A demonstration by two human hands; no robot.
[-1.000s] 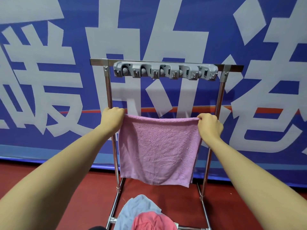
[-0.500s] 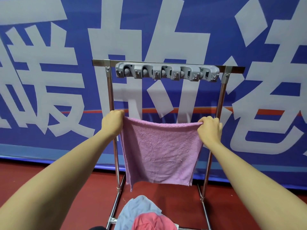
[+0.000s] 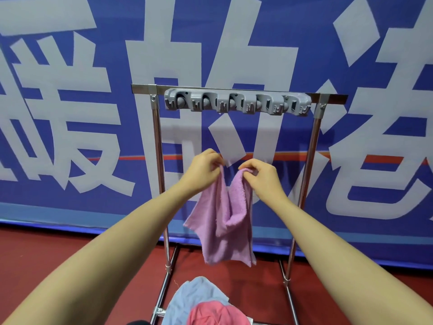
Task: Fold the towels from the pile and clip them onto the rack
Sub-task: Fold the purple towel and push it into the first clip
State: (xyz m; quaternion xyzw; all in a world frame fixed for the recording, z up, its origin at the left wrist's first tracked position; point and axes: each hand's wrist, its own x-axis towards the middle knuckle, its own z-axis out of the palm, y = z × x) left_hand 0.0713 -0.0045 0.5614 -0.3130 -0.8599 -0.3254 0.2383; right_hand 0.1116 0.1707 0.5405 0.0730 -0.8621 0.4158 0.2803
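Left hand [image 3: 203,165]: raised at mid-height in front of the rack, fingers curled, pinching one top corner of the lilac towel [image 3: 225,221]. Right hand [image 3: 260,172]: level with the left and just beside it, a narrow gap between the two, fingers pinching the other top corner, which bunches over the fingertips. Lilac towel: terry cloth, hanging below both hands, folded in on itself lengthwise so that a deep vertical crease runs down between the two held corners; lower hem loose, clear of the floor, one corner flaring out under the left forearm. Clip bar [image 3: 237,103]: grey plastic, a row of clips with round rollers, mounted on the top rail above the hands — all clips bare, nothing touching them. Rack [image 3: 157,146]: chromed tube frame, one upright just outside each hand, a flat top rail, base tubes splaying toward the viewer beneath the forearms. Pile, below the hands and between the base tubes: a pale blue towel [image 3: 194,296] with a pink towel [image 3: 218,314] lying over its near side, both crumpled, partly cut by the lower edge of the view. Floor [image 3: 70,252]: dark red. Banner [image 3: 70,90]: blue with large white characters and a thin orange stripe — standing upright behind the rack, beyond the hands.
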